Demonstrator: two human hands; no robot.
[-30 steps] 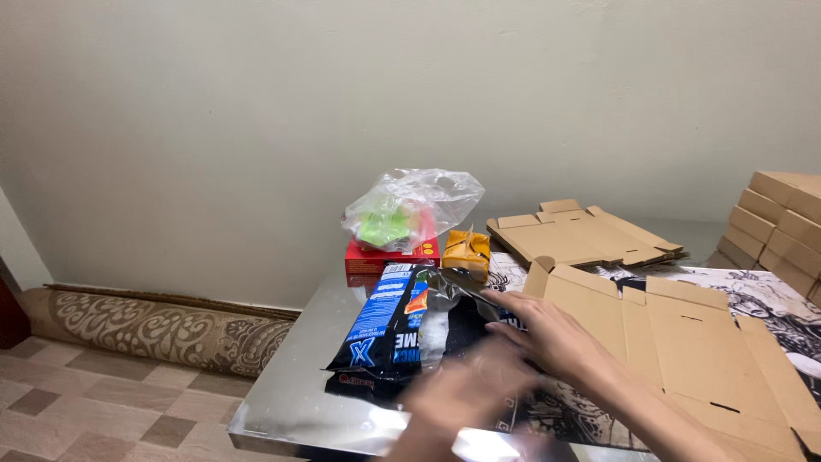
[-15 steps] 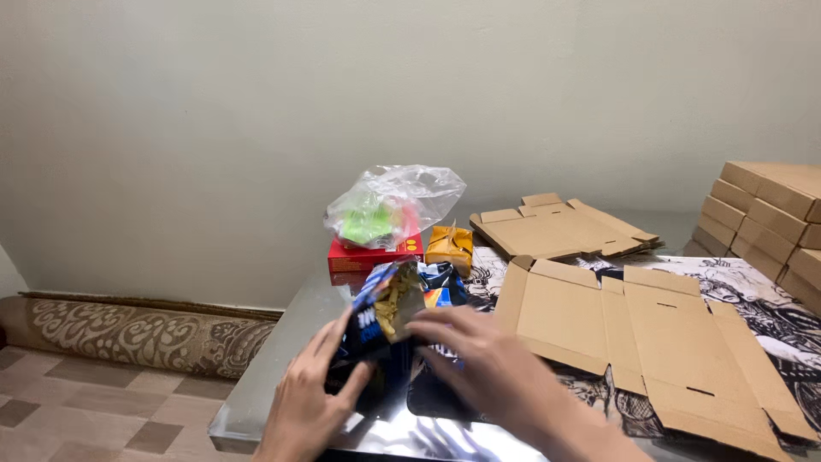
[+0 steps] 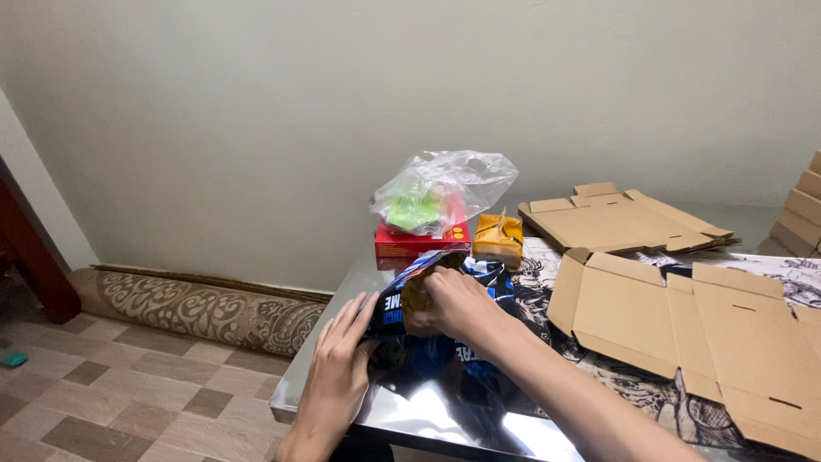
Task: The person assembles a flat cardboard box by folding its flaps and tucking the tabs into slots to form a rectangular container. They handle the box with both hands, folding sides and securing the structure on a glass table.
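A dark blue foil bag [image 3: 428, 342] lies on the shiny metal table [image 3: 410, 411] in front of me. My left hand [image 3: 338, 368] holds its left side with the fingers spread upward along the foil. My right hand [image 3: 453, 304] reaches into the bag's open top, fingers curled around its rim. Whether the fingers hold anything inside the bag is hidden.
Behind the bag stand a red box [image 3: 415, 244] with a clear plastic bag [image 3: 440, 192] of green items on it, and a small orange pack [image 3: 498, 238]. Flat unfolded cardboard boxes [image 3: 684, 316] lie to the right; another flat cardboard [image 3: 620, 218] lies behind. A rolled patterned rug [image 3: 197, 299] lies on the floor.
Both hands have closed in on the blue bag. The left hand came up to hold its side, and the right hand went into its open top. The view shifted slightly right.
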